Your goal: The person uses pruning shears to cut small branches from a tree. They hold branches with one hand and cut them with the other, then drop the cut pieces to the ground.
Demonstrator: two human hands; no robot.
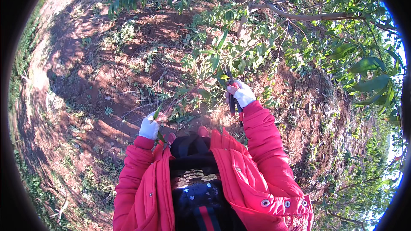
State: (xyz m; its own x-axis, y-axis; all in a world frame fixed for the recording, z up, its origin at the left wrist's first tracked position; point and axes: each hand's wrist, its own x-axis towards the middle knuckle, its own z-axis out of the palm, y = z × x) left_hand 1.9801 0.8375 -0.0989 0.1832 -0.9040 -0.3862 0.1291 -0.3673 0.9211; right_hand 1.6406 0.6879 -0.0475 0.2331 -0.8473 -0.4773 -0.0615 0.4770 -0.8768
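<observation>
My left hand [151, 126], in a white fingerless glove, grips the end of a thin leafy branch [186, 93]. From there the branch runs up and right among green leaves. In my right hand [240, 92], gloved the same way, I hold pruning shears [234, 99] with red and black handles. Their handles hang below my fist, and the blades point up into the foliage beside the branch. Leaves partly cover the blades, so whether they touch a stem cannot be told.
A thick bare limb [308, 16] crosses the upper right, with dense foliage around it. Large leaves [369, 73] hang near the right rim. Cut or dry twigs [138, 94] and weeds lie on reddish soil [106, 131]. My shoes [203, 131] stand just below the branch.
</observation>
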